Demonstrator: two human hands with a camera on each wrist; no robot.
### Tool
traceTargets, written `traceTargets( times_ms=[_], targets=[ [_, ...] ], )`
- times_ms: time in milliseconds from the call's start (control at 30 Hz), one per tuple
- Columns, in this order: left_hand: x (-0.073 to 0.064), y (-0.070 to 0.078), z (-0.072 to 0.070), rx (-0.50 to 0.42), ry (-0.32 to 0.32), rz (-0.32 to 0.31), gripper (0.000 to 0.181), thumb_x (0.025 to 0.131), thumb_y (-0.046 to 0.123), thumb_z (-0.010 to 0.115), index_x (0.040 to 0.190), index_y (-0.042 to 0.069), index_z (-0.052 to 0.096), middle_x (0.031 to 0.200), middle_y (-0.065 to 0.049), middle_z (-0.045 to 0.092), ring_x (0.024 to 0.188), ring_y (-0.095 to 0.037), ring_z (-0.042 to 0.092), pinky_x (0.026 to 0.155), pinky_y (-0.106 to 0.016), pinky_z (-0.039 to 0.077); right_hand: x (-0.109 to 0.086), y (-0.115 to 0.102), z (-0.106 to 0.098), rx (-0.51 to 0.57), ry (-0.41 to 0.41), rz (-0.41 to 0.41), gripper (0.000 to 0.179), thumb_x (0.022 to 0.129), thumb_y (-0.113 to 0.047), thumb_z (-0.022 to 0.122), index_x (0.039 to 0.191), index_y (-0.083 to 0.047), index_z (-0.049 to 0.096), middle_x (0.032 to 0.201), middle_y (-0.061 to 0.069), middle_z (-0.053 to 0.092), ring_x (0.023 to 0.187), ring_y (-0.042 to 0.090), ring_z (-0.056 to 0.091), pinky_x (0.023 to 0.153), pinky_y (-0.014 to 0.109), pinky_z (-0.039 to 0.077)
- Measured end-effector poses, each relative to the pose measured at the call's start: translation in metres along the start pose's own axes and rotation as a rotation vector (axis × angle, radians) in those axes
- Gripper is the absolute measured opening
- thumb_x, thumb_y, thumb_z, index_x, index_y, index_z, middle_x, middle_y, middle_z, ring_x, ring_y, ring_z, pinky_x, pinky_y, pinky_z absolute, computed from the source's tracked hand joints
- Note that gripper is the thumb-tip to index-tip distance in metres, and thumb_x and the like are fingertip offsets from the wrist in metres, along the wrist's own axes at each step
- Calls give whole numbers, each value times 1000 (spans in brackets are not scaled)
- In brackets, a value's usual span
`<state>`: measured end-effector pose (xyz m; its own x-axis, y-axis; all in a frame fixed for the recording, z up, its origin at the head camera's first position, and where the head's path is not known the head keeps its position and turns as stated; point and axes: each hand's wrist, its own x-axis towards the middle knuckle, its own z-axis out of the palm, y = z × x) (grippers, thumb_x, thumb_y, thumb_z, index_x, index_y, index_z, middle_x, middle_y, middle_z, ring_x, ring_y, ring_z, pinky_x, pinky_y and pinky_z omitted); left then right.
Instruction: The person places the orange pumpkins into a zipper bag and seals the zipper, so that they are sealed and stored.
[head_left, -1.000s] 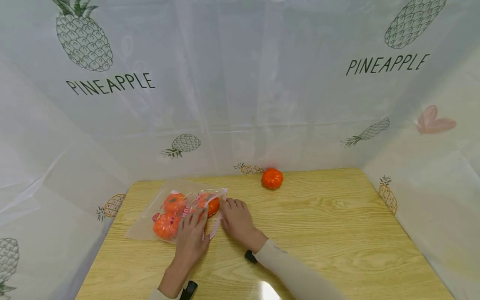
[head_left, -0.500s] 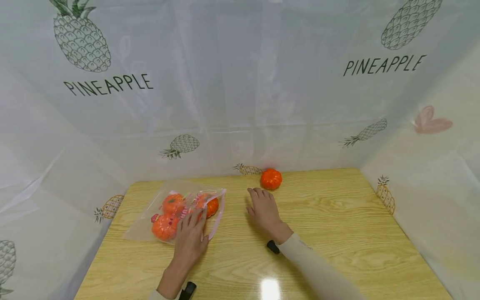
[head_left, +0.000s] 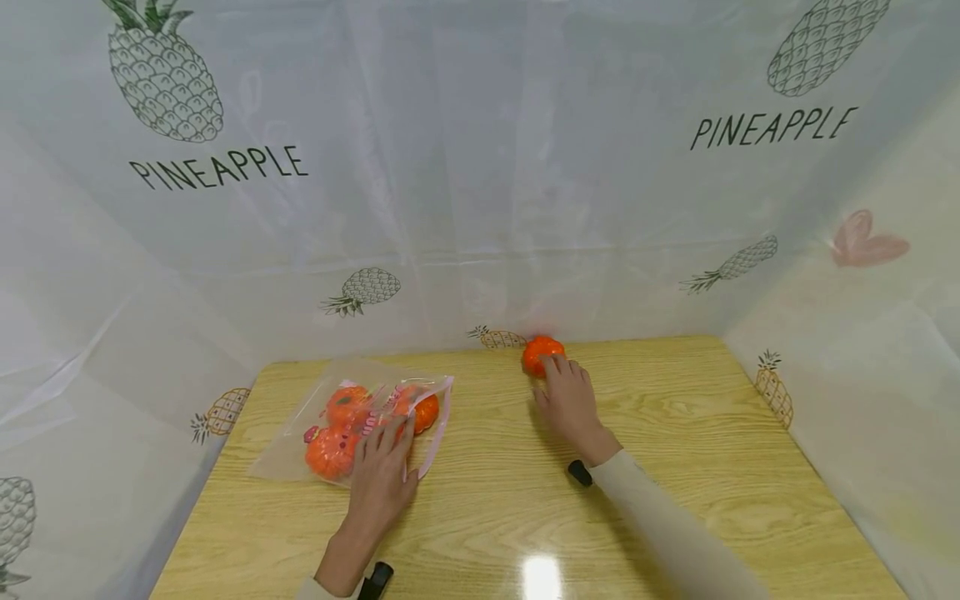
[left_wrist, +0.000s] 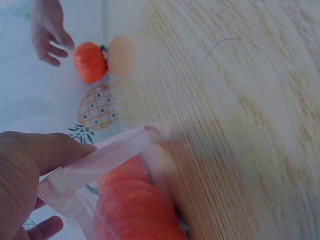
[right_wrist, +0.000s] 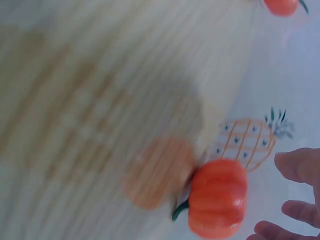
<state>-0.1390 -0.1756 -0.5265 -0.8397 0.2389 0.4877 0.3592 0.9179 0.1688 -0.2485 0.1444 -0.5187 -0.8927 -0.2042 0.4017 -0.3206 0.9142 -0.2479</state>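
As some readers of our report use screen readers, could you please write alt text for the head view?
A person's right hand reaches toward an orange pumpkin at the back of a woodgrain table, while the left hand is at the pink-edged mouth of a clear bag with more pumpkins inside. White sheeting printed with pineapples rises behind.

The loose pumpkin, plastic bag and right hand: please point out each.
Loose pumpkin [right_wrist: 217, 200], right wrist view: middle of its ribbed side.
Plastic bag [head_left: 288, 454], head view: clear left part.
Right hand [head_left: 572, 404], head view: on its back.
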Motion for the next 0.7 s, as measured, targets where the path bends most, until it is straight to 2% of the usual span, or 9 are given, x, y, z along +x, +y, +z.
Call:
traceTargets(
  times_ms=[233,500,700],
  targets=[
    [1,1,0,-1,4,-4,85,67,9,99,144,-1,63,141,-18,59,125,-42,53,103,-59,43,13,21,-2,20,61,27,61,87,-14,86,137,5,56,129,30,59,107,50,61,94,63,52],
    [2,2,-1,4,27,15,84,64,7,99,141,-3,65,138,-17,60,121,-41,54,100,-59,44,23,31,-1,56,-43,109,70,90,-20,84,146,2,50,139,30,54,121,51,56,104,62,47],
    [2,2,-1,-13,5,-2,84,66,7,99,142,-2,64,139,-17,60,123,-42,53,103,-59,43,30,35,4,66,-85,112,77,90,-24,86,150,3,46,144,32,52,129,52,53,109,64,44]
  ],
)
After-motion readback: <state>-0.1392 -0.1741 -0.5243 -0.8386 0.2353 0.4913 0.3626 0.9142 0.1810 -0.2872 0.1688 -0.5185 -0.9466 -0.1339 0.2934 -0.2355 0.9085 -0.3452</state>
